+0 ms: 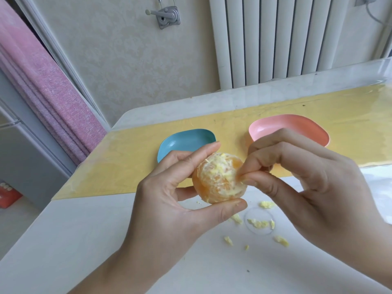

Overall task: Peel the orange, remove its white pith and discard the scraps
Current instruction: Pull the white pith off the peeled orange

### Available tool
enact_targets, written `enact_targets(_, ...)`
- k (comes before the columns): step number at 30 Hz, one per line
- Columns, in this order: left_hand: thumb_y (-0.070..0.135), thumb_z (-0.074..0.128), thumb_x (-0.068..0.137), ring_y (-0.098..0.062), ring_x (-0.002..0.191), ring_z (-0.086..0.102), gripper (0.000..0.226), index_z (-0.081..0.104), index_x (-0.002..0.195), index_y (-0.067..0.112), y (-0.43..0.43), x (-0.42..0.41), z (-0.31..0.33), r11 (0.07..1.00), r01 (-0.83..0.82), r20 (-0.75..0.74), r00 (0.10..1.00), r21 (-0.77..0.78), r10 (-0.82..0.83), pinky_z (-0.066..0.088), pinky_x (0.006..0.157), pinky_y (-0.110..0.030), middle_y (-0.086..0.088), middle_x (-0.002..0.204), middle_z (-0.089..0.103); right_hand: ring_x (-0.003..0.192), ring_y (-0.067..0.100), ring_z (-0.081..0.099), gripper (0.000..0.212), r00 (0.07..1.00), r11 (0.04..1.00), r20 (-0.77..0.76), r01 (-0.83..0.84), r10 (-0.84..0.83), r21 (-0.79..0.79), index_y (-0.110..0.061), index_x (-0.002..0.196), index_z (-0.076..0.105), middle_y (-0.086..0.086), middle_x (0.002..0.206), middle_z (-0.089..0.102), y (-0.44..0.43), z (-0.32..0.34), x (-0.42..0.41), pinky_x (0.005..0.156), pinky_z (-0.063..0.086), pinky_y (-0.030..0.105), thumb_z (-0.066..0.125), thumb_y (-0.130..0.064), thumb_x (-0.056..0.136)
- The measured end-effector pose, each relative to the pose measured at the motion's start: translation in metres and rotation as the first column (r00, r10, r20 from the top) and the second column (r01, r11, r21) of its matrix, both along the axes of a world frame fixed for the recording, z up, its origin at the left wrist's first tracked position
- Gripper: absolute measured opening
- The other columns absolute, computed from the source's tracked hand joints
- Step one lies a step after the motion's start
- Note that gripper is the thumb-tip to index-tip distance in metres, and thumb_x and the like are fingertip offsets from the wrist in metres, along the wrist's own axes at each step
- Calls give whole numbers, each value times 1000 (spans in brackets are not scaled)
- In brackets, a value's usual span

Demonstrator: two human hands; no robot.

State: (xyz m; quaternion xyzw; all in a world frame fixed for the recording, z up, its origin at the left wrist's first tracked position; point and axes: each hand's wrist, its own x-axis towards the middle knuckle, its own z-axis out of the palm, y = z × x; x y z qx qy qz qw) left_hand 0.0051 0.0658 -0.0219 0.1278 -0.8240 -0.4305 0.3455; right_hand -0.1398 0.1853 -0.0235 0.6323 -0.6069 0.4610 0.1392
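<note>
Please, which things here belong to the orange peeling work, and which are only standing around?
Belonging to the job: peeled round orange, held by left hand; its white pith, pinched by right hand; yellowish pith scraps on white table; probably blue plastic dish and pink plastic dish, for scraps.
Only standing around: white ribbed radiator, pink fabric curtain, grey metal wall crank.

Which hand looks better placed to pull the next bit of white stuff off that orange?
The right hand. It pinches the pith on the orange, while the left hand grips the fruit between thumb and fingers, so it probably can't pick without letting go.
</note>
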Motion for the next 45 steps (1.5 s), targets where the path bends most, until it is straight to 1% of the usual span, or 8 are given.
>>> enact_targets(10,21,85,47,-10,86,68,60,73,104,32,-4,-2,3,914,166,-48,986,370,-159,53,71,-18,-1,97,72,75,-13,42,8,998,997,-12,-56,55,-55,-23,84,55,-11,84,55,1,0,1,68,32,-1,54,-17,90)
enact_targets(15,36,90,48,-8,90,66,63,72,108,29,-8,-3,3,867,243,-57,968,435,-243,52,72,-17,4,98,73,76,-5,49,7,996,995,22,-83,84,-52,-26,88,53,-13,84,55,0,-2,-3,69,34,2,53,-19,91)
enact_targets(24,41,90,47,-11,98,64,70,70,112,26,-21,-4,9,814,273,-138,962,513,-236,51,81,-20,5,109,69,77,12,61,7,910,961,323,-276,258,11,-26,82,66,-14,80,62,-1,-5,-13,70,44,14,61,-28,86)
enact_targets(28,34,92,44,-11,100,63,76,68,116,27,-22,-5,7,811,272,-126,962,518,-242,50,78,-17,4,112,67,70,14,58,6,918,976,343,-219,199,19,-30,76,74,-10,79,63,0,-5,-18,66,44,14,70,-35,76)
enact_targets(32,12,83,46,-12,95,64,68,70,111,28,-25,-5,4,813,234,-104,972,534,-212,50,74,-17,2,107,69,69,6,55,7,969,991,227,-113,95,70,-30,71,74,-13,76,61,1,-7,-14,61,38,9,78,-34,68)
enact_targets(36,12,83,48,-12,93,66,63,70,109,25,-25,-6,3,805,225,-76,973,549,-220,51,73,-17,1,104,70,68,-3,50,12,993,997,118,-22,13,77,-28,67,66,-15,73,56,-1,-11,-12,62,36,5,77,-25,68)
enact_targets(42,19,79,52,-18,91,68,56,68,108,16,-27,-7,1,778,168,0,978,606,-210,56,79,-27,-7,103,73,66,-16,58,15,986,998,164,7,-16,58,-26,93,73,-20,82,72,-1,-11,-16,57,38,-1,65,-18,84)
enact_targets(45,20,77,54,-20,89,70,55,68,107,9,-27,-6,2,744,163,14,974,648,-225,56,73,-27,-11,103,72,79,-1,65,21,962,998,271,-48,38,33,-31,98,71,-17,82,69,1,-9,-18,66,44,6,72,-33,78)
